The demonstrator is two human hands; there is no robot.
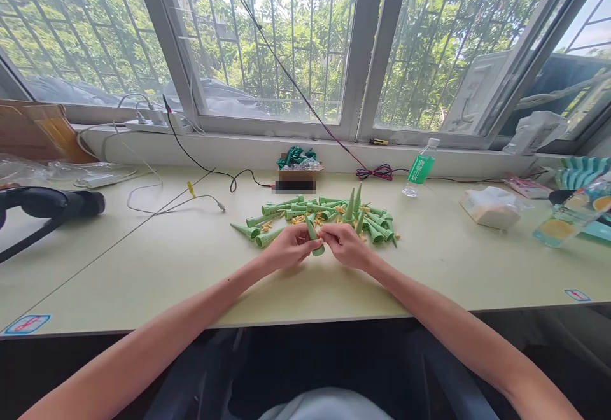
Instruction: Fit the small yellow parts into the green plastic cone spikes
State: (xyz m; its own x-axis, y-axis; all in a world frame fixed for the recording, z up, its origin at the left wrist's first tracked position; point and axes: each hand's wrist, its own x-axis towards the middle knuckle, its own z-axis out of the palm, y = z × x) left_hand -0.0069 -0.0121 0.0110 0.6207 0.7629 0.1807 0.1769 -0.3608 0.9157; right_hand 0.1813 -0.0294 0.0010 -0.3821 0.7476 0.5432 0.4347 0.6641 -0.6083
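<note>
My left hand (287, 246) is closed round a green plastic cone spike (311, 229), its point up and its wide end low, just above the table. My right hand (347, 246) is pinched against the side of this spike. Whatever its fingertips hold is too small to make out. Behind both hands lies a loose pile of similar green cone spikes (377, 234), most on their sides. Two spikes (350, 204) stand upright among them. Small yellow pieces (298, 219) are scattered between the spikes.
Behind the pile stands a small box (300, 175) with green items. A bottle (420, 168) and a tissue pack (491, 207) are to the right, a drink cup (557, 229) farther out. Cables (179, 200) and black headphones (52, 207) lie left. The table's front edge (315, 322) runs below my forearms.
</note>
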